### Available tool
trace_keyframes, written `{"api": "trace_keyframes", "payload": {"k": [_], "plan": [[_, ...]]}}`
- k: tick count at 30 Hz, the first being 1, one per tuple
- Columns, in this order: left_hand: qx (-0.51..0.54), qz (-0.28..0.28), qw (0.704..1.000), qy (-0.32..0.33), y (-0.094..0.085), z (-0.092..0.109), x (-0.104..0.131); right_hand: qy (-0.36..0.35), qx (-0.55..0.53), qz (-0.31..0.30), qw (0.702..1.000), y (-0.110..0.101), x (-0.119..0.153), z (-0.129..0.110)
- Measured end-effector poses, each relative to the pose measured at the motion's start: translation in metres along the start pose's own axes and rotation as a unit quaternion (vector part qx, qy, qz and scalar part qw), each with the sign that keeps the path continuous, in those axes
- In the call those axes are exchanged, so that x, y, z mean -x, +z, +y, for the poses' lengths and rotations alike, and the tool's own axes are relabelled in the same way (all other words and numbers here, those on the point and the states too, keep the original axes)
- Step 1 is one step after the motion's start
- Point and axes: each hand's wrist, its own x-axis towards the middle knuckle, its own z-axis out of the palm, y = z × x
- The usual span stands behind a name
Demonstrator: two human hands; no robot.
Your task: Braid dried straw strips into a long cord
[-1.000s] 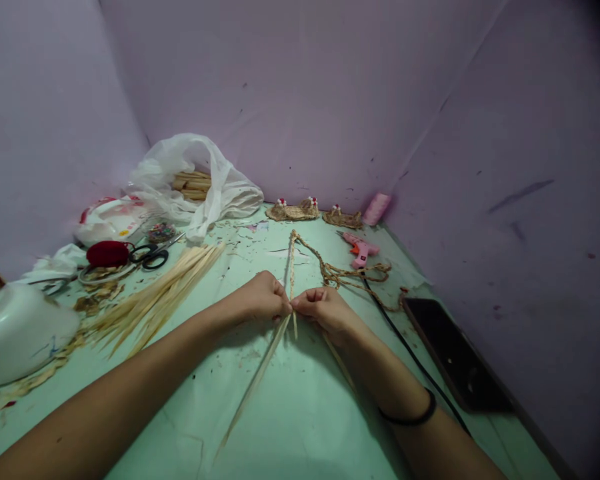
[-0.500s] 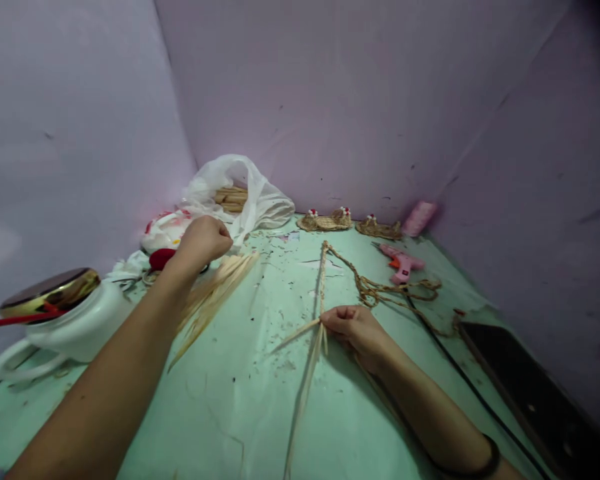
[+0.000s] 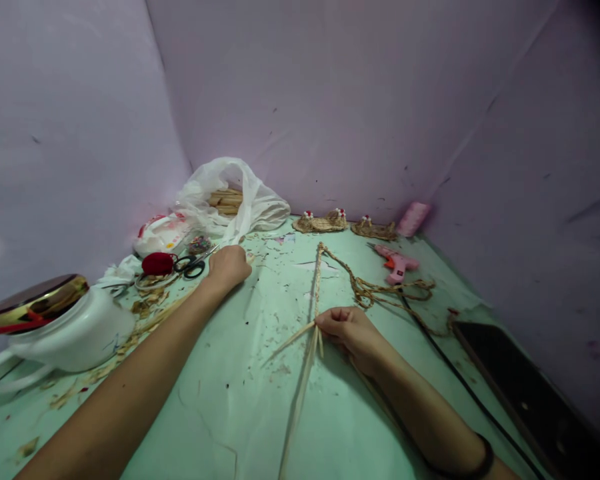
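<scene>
White pot [image 3: 83,335] left on green table [image 3: 205,413]; left hand [image 3: 230,268] curled at pale strips [image 3: 173,308], can't tell if gripping. Table surface spans between forearms, braid [image 3: 317,283] mid-table, pinched by right hand's [image 3: 355,337] fingers. Phone [image 3: 515,380] lines right edge by purple wall [image 3: 545,247].

Relative to the pink hot glue gun [image 3: 399,263], the pink spool [image 3: 413,219] is located behind, the black smartphone [image 3: 520,393] forward and to the right, and the black-handled scissors [image 3: 188,263] and white handled pot [image 3: 90,333] well to the left.
</scene>
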Motion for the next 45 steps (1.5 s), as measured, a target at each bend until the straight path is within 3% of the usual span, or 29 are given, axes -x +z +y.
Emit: {"api": "trace_keyframes", "payload": {"k": [3,7,9,11,14,17,21,25,36,41,45], "plan": [[0.125,-0.040,0.991,0.018,-0.014,0.004,0.005,0.002,-0.009,0.002,1.000,0.000,0.000,0.000],[0.297,-0.249,0.915,0.108,-0.030,0.029,0.028,-0.006,-0.020,0.005,1.000,0.000,0.001,0.000],[0.297,-0.315,0.890,0.147,-0.031,0.045,0.042,-0.009,-0.025,0.007,1.000,0.001,0.002,-0.002],[0.259,-0.344,0.887,0.167,-0.027,0.057,0.055,-0.011,-0.032,0.013,0.999,0.002,0.003,-0.004],[0.215,-0.352,0.892,0.188,-0.020,0.067,0.065,-0.019,-0.042,0.019,0.999,0.003,0.003,-0.004],[0.196,-0.325,0.906,0.185,-0.016,0.069,0.067,-0.028,-0.044,0.018,0.998,0.002,0.002,-0.003],[0.204,-0.311,0.909,0.190,-0.019,0.070,0.067,-0.019,-0.040,0.016,0.999,0.001,0.000,-0.001],[0.197,-0.316,0.916,0.150,-0.025,0.068,0.065,-0.022,-0.047,0.020,0.998,0.001,-0.001,0.000],[0.247,-0.394,0.872,0.154,-0.018,0.066,0.064,-0.034,-0.026,0.029,0.999,0.002,0.001,0.000],[0.272,-0.402,0.861,0.150,-0.018,0.068,0.065,-0.036,-0.028,0.029,0.999,0.002,0.000,0.002],[0.279,-0.382,0.870,0.136,-0.015,0.072,0.068,-0.040,-0.019,0.029,0.999,0.001,0.001,0.000]]}}
